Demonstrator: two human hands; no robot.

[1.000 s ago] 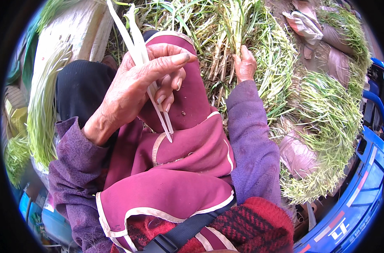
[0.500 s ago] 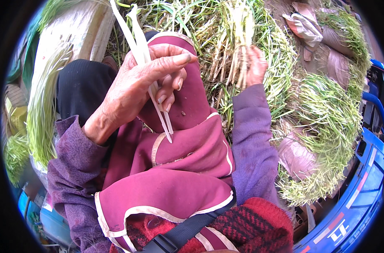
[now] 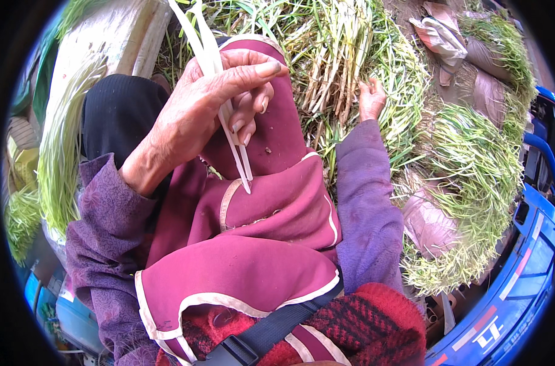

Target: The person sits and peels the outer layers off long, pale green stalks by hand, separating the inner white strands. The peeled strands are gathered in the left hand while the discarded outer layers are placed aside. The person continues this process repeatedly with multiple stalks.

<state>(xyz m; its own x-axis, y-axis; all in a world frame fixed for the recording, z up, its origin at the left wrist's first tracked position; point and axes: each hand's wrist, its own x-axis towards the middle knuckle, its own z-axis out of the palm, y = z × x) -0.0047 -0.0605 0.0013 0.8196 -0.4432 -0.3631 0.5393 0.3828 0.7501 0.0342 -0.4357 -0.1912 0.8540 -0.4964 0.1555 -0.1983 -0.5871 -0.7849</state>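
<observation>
My left hand (image 3: 228,91) is closed around a few pale, peeled stalks (image 3: 210,58), which look like young garlic or scallion. Their thin white ends (image 3: 244,174) poke out below my fingers, over the maroon apron (image 3: 253,204) on my lap. My right hand (image 3: 371,100) is beside the lower right edge of a bundle of unpeeled stalks (image 3: 332,67) with brownish root ends. Its fingers are bent and a little apart, with nothing visible between them. Loose green leaves lie around and under that bundle.
On the left, peeled pale stalks (image 3: 67,152) hang over a white block-like support (image 3: 109,36). Heaps of green tops (image 3: 472,158) with pinkish wrapping (image 3: 428,222) lie to the right. A blue vehicle-like panel (image 3: 503,293) curves along the lower right.
My right hand has drawn back slightly from the stalk bundle, and its fingers show more clearly. My left hand, still gripping the pale stalks, has shifted slightly up and right.
</observation>
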